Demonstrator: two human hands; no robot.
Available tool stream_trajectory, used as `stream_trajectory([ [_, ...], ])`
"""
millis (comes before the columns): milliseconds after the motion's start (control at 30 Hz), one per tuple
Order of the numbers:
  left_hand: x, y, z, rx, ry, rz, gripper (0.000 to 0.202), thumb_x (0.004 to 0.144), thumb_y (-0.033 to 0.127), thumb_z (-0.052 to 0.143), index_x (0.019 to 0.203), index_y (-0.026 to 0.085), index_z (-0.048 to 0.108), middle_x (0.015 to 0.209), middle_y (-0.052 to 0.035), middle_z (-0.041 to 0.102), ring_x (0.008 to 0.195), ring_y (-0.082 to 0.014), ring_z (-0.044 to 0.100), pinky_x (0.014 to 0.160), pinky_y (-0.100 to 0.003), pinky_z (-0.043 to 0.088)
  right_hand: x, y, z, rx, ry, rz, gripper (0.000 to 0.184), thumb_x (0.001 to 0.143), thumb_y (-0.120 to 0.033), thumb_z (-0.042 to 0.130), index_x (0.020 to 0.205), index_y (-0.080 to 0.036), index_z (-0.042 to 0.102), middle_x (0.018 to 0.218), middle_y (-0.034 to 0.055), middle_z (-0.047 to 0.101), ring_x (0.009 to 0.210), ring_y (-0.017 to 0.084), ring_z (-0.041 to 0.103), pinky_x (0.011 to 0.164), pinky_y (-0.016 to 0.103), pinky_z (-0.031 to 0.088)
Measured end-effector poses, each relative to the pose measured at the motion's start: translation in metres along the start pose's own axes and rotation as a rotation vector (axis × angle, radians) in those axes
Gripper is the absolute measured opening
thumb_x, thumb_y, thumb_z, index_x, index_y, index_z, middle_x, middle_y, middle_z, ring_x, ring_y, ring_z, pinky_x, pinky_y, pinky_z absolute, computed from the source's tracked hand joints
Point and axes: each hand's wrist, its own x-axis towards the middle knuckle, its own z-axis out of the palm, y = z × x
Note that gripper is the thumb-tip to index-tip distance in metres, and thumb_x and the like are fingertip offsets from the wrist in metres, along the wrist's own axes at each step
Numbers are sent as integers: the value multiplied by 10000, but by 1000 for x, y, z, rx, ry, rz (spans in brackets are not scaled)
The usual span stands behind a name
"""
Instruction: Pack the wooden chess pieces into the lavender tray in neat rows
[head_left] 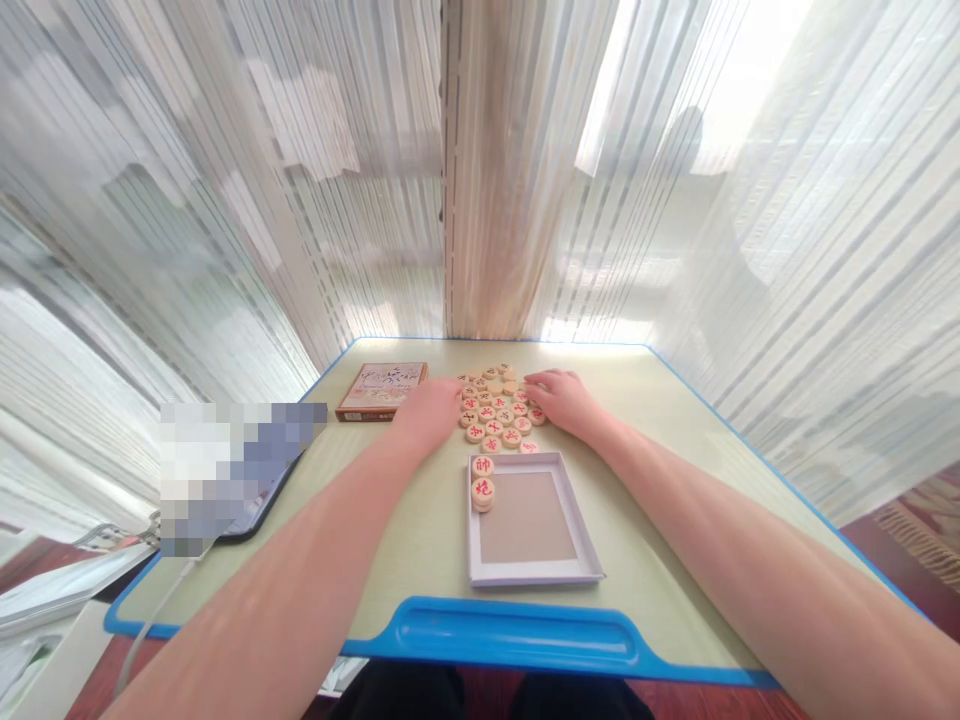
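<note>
Several round wooden Chinese chess pieces (493, 428), marked with red or black characters, lie close together near the middle of the table. At the left edge of this cluster is my left hand (429, 410), its fingers partly hidden and seemingly cupped against the pieces. My right hand (566, 400) rests at the right edge, fingers stretched out and touching or nearly touching the pieces there. Nearer to me lies a shallow white box tray (536, 578). In its far left corner are a piece with a red character (482, 466) and a small stack of pieces (483, 490).
A printed cardboard box (375, 392) lies left of my left hand. Further left sits a dark-edged device (262, 515), partly blurred out, with a white cable (169, 600). The table (675, 480) has a blue rim and a blue front trough (517, 636). Striped curtains (495, 180) hang behind.
</note>
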Motion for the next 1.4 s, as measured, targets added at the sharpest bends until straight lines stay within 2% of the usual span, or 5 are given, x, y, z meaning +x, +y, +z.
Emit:
stream_trajectory([
  [567,2,-2,-1,-41,-17,-91,279,846,290,466,842,178,722,886,-87,710,854,-226,637,797,-318,485,-2,6,4,323,167,19,228,746,-170,555,914,-185,707,858,31,712,732,143,613,709,256,473],
  [867,6,-7,4,-113,147,15,207,818,205,544,953,175,698,990,-73,642,909,-191,598,866,-302,471,-1,3,2,251,120,59,374,740,-90,422,936,-181,728,995,39,721,851,171,647,799,276,488],
  [1033,6,-4,6,-143,114,10,253,764,126,541,955,166,704,977,-75,641,874,-184,606,841,-299,486,-2,1,5,112,75,-226,360,854,-306,469,1141,-230,672,1275,36,608,1190,229,505,1044,382,362],
  [1167,4,-3,3,-214,99,-6,347,713,106,566,1034,159,686,1084,-81,644,947,-188,611,888,-284,481,-4,-3,5,27,42,-313,300,875,-293,458,981,-229,730,1072,35,708,1092,220,553,1001,364,392],
  [1400,11,-10,6,-121,24,22,484,766,25,407,1151,185,654,1249,-50,621,1127,-188,568,995,-279,420,-1,-16,4,7,73,-174,247,804,-287,574,991,-212,717,931,56,725,1046,258,540,899,370,444],
])
